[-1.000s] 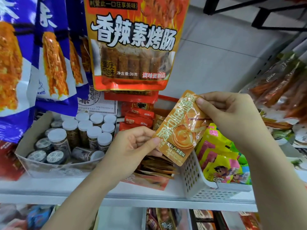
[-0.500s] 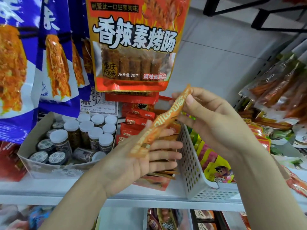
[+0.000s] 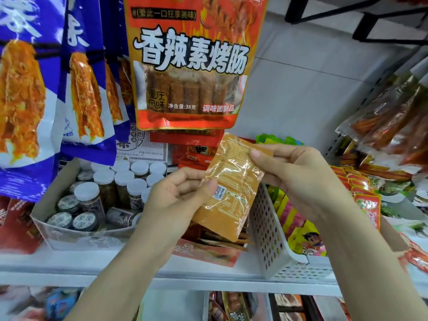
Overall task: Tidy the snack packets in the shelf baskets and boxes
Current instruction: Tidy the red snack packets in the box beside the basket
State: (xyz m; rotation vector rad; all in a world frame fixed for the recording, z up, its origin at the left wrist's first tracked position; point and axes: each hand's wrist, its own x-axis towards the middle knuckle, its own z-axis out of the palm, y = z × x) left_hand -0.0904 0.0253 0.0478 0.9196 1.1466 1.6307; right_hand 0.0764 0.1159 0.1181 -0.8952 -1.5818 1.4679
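Flipped over now, the packet (image 3: 231, 188) shows its back, mid-frame. Left hand (image 3: 178, 200) and right hand (image 3: 298, 179) both pinch it. Next, I think, it goes into the basket (image 3: 268, 228).

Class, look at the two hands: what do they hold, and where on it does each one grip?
An orange snack packet: left hand pinches its lower left edge, right hand its upper right corner.

A white shelf (image 3: 115, 269) carries a cardboard box (image 3: 46, 212) of white-capped jars at left, a red-fronted box of flat packets (image 3: 208, 253) in the middle, and a white perforated basket (image 3: 268, 228) at right.
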